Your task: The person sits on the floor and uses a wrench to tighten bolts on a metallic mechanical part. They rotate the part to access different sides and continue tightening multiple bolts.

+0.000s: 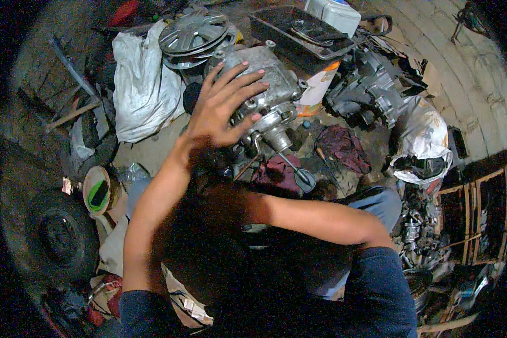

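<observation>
A silvery metal gearbox (273, 73) stands in front of me, with a round flanged neck and a thin rod with a dark paddle-shaped end (304, 180) pointing toward me. My left hand (222, 104) lies on the left side of its casing, fingers spread and stretched out. My right forearm (315, 219) crosses inward from the right. Its hand goes into deep shadow below the gearbox, so its fingers and anything in them are hidden. Dark red rags (343, 149) lie on the ground just right of the rod.
Wheel covers (194, 34) and a white sack (146, 84) sit at the far left. Behind the gearbox is a black tray (298, 34). Another gearbox housing (366, 87) and a white bag (425, 138) are on the right. A tyre (59, 234) and bucket (101, 191) stand left.
</observation>
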Demonstrator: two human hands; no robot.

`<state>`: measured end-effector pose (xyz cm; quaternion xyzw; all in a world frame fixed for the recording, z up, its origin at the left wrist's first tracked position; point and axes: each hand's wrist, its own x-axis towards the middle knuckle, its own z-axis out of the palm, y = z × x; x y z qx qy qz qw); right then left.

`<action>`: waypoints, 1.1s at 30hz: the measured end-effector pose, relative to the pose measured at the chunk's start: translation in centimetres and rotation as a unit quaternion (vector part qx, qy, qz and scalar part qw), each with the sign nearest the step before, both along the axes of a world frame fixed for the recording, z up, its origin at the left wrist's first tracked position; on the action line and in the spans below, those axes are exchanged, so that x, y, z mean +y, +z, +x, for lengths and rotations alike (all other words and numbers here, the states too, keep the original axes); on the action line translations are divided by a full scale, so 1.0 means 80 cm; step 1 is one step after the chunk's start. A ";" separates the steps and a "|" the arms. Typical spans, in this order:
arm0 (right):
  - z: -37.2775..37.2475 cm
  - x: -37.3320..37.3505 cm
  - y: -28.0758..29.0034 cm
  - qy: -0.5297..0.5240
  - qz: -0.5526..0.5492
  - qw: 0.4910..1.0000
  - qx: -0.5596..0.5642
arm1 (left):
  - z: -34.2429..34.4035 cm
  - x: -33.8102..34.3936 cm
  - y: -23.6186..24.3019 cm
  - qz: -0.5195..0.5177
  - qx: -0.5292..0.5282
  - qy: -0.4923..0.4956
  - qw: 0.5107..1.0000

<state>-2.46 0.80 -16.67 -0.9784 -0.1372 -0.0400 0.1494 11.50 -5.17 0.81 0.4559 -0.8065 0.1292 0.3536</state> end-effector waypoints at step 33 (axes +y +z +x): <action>-0.301 -0.139 0.249 -0.390 0.250 0.793 -0.396 | 0.029 0.016 0.004 0.050 0.025 -0.016 0.998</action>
